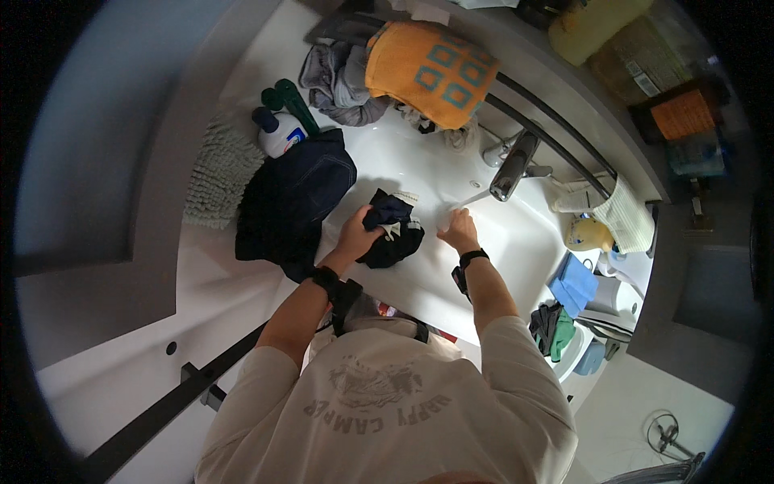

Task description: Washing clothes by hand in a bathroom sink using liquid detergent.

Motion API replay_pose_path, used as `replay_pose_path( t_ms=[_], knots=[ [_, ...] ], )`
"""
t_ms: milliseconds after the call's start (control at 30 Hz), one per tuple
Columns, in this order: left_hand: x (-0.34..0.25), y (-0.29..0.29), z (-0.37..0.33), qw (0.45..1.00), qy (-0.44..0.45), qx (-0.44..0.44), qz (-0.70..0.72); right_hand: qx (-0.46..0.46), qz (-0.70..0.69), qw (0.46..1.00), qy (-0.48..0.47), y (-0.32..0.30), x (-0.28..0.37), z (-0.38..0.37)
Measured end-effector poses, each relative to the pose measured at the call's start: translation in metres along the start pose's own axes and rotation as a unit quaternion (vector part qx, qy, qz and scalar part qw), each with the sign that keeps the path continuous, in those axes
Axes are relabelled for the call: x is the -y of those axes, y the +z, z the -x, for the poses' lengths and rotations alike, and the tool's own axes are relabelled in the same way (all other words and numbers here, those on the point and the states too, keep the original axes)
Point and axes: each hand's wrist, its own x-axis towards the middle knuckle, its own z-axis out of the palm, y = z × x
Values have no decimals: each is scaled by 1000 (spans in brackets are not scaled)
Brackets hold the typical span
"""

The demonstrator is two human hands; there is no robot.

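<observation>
My left hand [355, 237] is closed on the edge of a bunched dark garment [391, 242], which has small white patches and a light band. The garment rests on the white sink [407, 165] toward its left side. Apart from it, to the right, my right hand [459, 232] hangs over the basin with its fingers curled together. A thin pale stream runs from the dark faucet [514, 168] down to these fingers. Something whitish shows at the fingertips, too blurred to make out. Both wrists wear black bands.
Left of the sink lie dark folded clothes [298, 194], a white bottle [280, 133], a green brush-like thing [292, 103] and grey cloth [343, 81]. An orange towel [431, 73] hangs over black rails. A blue cloth [574, 284] lies at the right.
</observation>
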Motion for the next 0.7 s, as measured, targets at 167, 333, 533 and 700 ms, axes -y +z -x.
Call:
replay_pose_path(
  t_ms=[167,333,533,700],
  knots=[
    [-33,18,-29,997,6,77,31,120,-383,906,133,-17,-8,-9],
    [-69,53,-50,990,16,108,92,172,-781,583,145,-70,27,13],
    [-54,62,-76,983,119,125,-66,-89,-659,734,140,-89,-9,22],
    [-51,54,-73,961,131,129,-209,-128,-671,717,141,-105,-15,34]
  ],
)
